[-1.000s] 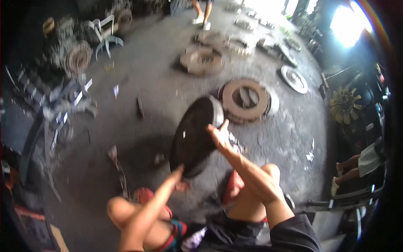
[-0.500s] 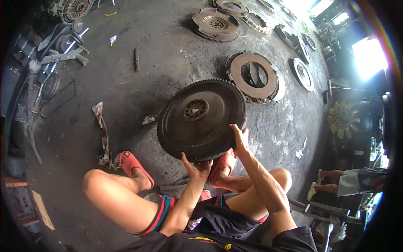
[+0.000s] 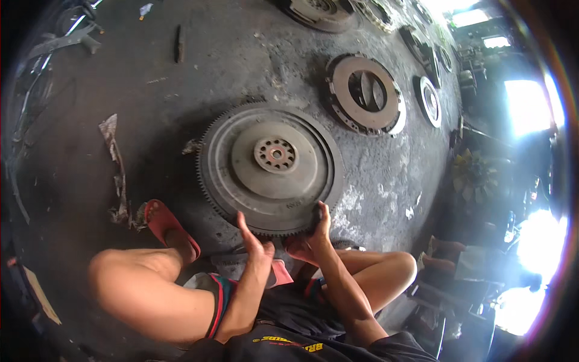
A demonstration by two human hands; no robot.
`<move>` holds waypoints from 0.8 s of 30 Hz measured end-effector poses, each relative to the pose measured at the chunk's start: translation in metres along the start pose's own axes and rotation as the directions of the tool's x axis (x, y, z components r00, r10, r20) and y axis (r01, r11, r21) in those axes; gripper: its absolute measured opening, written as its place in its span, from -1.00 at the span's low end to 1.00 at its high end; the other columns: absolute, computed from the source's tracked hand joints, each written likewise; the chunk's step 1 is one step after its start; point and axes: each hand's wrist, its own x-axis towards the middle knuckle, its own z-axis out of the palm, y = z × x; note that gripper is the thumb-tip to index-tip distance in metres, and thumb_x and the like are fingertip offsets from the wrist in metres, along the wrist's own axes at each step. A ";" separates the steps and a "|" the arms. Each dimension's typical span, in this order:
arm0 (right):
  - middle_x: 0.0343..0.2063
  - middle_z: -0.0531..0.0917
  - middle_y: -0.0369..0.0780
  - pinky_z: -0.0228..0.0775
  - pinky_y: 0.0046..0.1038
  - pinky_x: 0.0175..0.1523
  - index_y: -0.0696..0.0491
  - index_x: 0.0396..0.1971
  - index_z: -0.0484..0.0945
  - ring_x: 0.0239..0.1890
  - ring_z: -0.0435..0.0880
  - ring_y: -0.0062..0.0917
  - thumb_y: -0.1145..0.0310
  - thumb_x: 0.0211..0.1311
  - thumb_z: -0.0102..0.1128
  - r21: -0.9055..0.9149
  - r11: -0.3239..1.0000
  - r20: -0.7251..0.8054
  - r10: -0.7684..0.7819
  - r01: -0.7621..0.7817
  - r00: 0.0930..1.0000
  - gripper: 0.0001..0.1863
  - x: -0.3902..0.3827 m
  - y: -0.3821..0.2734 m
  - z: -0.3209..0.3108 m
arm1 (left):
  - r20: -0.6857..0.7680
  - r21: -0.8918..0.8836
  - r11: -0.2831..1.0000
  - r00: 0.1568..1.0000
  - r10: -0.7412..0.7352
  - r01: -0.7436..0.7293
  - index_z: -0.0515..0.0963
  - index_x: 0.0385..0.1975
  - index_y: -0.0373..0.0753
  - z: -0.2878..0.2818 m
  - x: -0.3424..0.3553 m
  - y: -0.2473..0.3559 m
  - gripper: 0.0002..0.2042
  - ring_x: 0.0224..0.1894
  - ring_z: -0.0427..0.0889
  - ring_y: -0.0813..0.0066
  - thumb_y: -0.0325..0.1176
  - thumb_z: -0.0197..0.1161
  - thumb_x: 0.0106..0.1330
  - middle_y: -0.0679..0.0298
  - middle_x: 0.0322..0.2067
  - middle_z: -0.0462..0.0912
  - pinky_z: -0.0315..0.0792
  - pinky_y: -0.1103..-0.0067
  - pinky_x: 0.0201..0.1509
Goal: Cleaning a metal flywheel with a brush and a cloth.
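Note:
A large grey toothed flywheel (image 3: 274,187) lies face up in front of me, with a holed hub (image 3: 277,155) at its centre; whether it rests on anything underneath is hidden. My left hand (image 3: 254,244) grips the near rim, thumb on top and other fingers partly hidden below. My right hand (image 3: 318,224) holds the same rim farther right, its thumb also along the top. My feet in red sandals (image 3: 172,229) are either side of the disc's near part.
A clutch pressure plate (image 3: 344,96) lies beyond on the floor, with several discs and rings (image 3: 322,15) behind it. A crumpled strip (image 3: 117,157) is at left, metal parts (image 3: 69,36) farther off. At right are a fan (image 3: 473,175) and another person's legs (image 3: 440,253).
The flywheel has gone from steeply tilted to flatter, its paler grey face now showing fully. Both my hands have shifted with it, still on the near rim.

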 end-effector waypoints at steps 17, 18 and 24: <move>0.47 -0.05 -0.11 -0.27 -0.23 0.53 0.14 0.46 -0.22 0.49 -0.06 -0.28 -0.38 -0.11 0.24 0.212 0.892 -0.106 0.427 -0.399 0.898 0.32 -0.055 0.046 0.060 | -0.166 0.250 0.965 0.979 0.122 -0.077 0.13 0.41 -0.03 -0.046 0.053 0.049 -0.11 0.42 0.08 0.21 0.37 0.09 0.13 0.28 0.42 0.11 -0.10 0.11 0.43; 0.47 -0.01 -0.12 -0.25 -0.21 0.52 0.14 0.45 -0.16 0.48 -0.02 -0.28 -0.37 -0.08 0.24 0.243 0.869 -0.164 0.474 -0.430 0.865 0.28 -0.062 0.039 0.067 | -0.165 0.258 0.963 0.978 0.124 -0.079 0.13 0.41 -0.03 -0.048 0.056 0.049 -0.11 0.42 0.08 0.21 0.37 0.09 0.13 0.28 0.42 0.11 -0.10 0.11 0.43; 0.43 0.13 -0.14 -0.21 -0.16 0.51 0.08 0.41 0.07 0.45 0.09 -0.27 -0.34 -0.05 0.24 0.290 0.866 -0.042 0.436 -0.407 0.899 0.13 -0.041 0.067 0.054 | -0.230 0.291 0.954 0.962 0.146 -0.076 0.05 0.44 0.00 -0.053 0.070 0.049 -0.10 0.47 -0.05 0.21 0.37 0.05 0.15 0.28 0.47 -0.01 -0.24 0.06 0.45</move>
